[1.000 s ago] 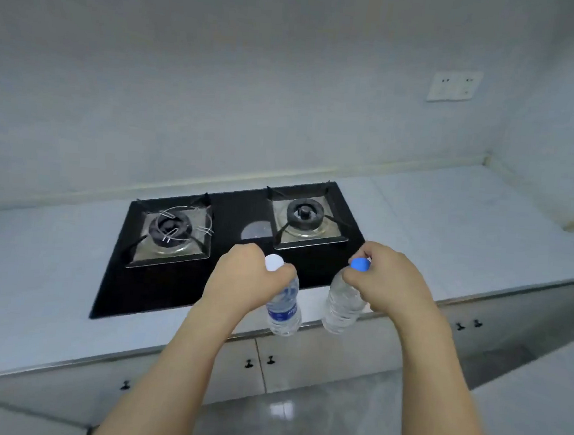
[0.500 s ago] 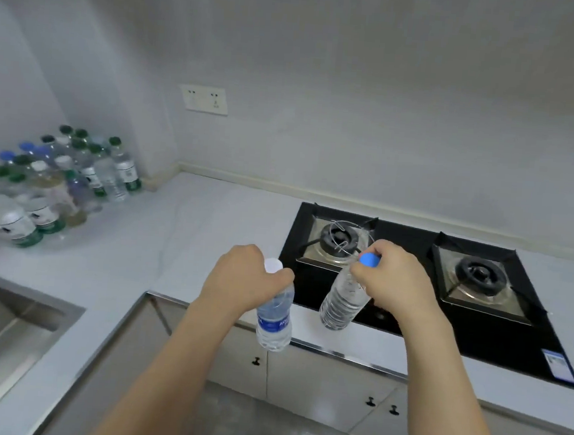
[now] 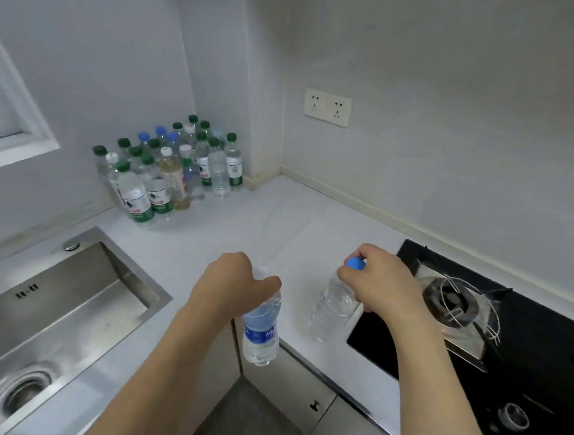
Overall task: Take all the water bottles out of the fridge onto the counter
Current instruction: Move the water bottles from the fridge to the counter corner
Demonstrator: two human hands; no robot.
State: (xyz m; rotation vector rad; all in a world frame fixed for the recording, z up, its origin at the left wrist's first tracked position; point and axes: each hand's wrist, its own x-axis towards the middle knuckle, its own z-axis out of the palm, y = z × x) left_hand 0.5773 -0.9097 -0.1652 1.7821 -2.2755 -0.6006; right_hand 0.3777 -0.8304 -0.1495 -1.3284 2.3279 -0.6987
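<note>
The pale worktop [image 3: 278, 223] bends round the corner of the room. Up at eleven o'clock a crowd of bottles [image 3: 172, 170] stands upright on it, packed close against the wall, most with green caps, a few blue or white. At eight o'clock a steel sink [image 3: 47, 318] is sunk into the surface, its drain near the bottom edge. Over at three o'clock a black gas hob [image 3: 508, 355] lies flush in the worktop, one burner plainly showing.
</note>
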